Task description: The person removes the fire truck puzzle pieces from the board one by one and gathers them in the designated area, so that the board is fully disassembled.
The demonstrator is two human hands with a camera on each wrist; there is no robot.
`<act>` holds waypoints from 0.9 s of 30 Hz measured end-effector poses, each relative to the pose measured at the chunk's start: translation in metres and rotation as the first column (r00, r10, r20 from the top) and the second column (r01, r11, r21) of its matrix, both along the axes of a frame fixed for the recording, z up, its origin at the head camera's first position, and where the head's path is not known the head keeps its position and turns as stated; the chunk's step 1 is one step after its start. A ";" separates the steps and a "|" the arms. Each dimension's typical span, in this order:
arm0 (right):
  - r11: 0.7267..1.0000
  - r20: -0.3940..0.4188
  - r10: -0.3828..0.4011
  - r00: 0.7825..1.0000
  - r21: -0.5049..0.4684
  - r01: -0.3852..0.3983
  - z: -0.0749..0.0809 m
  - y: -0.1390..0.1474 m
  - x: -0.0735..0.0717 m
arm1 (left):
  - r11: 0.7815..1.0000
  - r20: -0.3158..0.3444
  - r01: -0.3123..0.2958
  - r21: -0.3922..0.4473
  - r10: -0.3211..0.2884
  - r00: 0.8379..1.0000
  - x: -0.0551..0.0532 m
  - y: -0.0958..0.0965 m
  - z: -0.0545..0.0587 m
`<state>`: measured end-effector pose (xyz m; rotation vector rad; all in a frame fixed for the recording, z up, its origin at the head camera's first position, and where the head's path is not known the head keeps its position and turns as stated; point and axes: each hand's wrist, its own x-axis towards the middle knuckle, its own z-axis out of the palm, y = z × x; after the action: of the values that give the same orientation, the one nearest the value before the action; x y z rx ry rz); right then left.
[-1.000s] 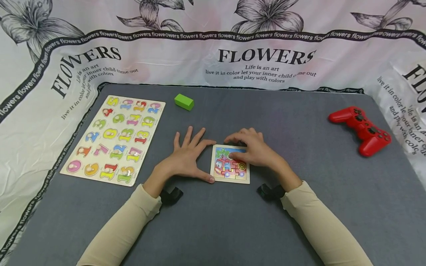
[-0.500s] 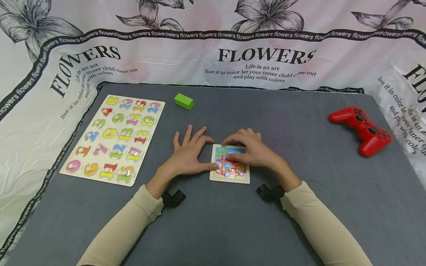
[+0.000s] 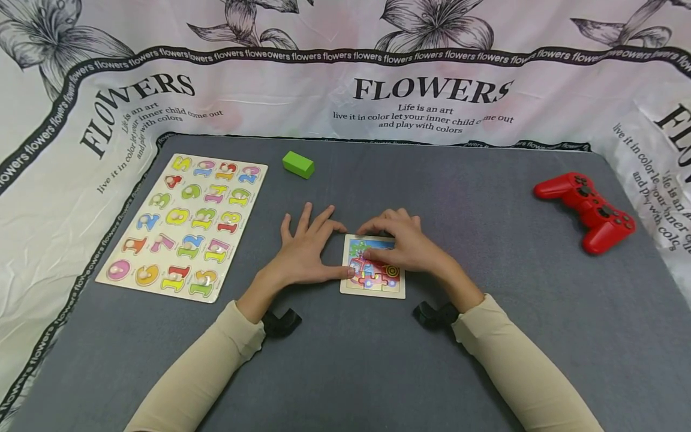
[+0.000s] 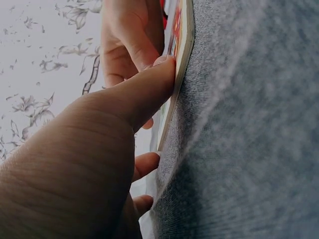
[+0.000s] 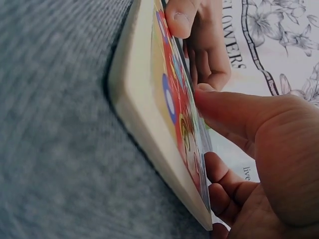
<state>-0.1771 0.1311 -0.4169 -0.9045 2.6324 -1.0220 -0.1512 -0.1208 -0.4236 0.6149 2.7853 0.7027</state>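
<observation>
Touching a square, multicoloured wooden jigsaw puzzle (image 3: 375, 278) with splayed left hand (image 3: 303, 258), gripping its far edge with curled right hand (image 3: 412, 245)

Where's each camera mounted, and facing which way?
Head: worn on head, facing forward and down at puzzle, left hand, right hand and sleeves.
Left wrist: on that wrist, looking along the left hand at the puzzle's edge; right hand beyond.
Right wrist: on that wrist, looking along the right hand across the puzzle; left hand beyond.
Shared by both wrist views: puzzle, both hands.
</observation>
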 end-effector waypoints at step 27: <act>0.993 0.049 0.108 0.993 0.051 -0.111 0.006 -0.013 -0.017 | 0.991 0.001 -0.080 -0.103 0.080 0.997 0.000 -0.004 0.000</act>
<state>-0.1944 0.1181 -0.4107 -0.9895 2.5291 -0.9301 -0.1512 -0.1244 -0.4233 0.4839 2.8342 0.5705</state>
